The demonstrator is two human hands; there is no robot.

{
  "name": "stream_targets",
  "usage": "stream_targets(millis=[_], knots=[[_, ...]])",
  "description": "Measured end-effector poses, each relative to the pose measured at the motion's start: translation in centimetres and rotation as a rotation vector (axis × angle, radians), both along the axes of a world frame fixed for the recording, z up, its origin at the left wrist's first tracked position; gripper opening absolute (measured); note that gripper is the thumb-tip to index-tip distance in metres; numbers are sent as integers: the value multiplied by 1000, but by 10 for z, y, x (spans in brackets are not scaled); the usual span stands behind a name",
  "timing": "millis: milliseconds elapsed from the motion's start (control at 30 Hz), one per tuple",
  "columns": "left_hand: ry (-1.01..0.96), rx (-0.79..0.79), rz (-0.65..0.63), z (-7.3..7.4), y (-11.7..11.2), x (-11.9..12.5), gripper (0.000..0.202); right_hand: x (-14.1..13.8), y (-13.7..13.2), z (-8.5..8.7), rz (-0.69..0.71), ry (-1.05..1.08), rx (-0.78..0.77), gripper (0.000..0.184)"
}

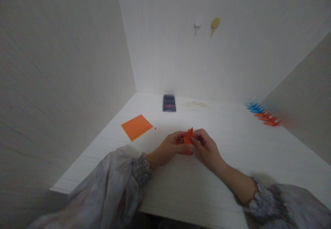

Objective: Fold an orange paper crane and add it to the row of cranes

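Observation:
A small piece of folded orange paper (188, 138) is held between both hands above the middle of the white table. My left hand (170, 147), with a ring on one finger, grips its left side and lower end, thumb in front. My right hand (207, 148) pinches its right side with thumb and fingers. The paper has a pointed tip sticking up, and its lower part is partly hidden by the fingers. To the left of my hands lies a stack of square orange paper (137, 127) with a yellow edge, and a tiny orange bit (155, 128) beside it.
A dark rectangular device (169, 103), blurred out, stands near the back wall. Several folded blue paper pieces (254, 107) and orange ones (267, 118) line the right side. A white hook (198, 22) and a yellow hook (215, 23) are on the back wall. Walls enclose three sides.

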State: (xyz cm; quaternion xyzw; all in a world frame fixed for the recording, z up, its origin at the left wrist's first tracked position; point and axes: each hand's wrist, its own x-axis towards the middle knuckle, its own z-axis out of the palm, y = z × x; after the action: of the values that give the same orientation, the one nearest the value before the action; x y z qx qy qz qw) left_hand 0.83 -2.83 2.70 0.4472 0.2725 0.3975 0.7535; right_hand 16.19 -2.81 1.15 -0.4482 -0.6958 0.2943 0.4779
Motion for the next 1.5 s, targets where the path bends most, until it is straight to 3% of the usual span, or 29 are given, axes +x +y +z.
stream_targets(millis=[267,467,667,1500], knots=[[71,-12,103,-7,5,1,31,1,-1,-1,72,2,-29,7],[106,-40,72,-6,3,0,28,1,-4,11,81,-37,33,9],[123,-52,28,-9,4,-1,28,6,-2,15,153,-37,-13,13],[197,-64,39,-13,6,1,30,5,-4,20,81,-28,17,13]])
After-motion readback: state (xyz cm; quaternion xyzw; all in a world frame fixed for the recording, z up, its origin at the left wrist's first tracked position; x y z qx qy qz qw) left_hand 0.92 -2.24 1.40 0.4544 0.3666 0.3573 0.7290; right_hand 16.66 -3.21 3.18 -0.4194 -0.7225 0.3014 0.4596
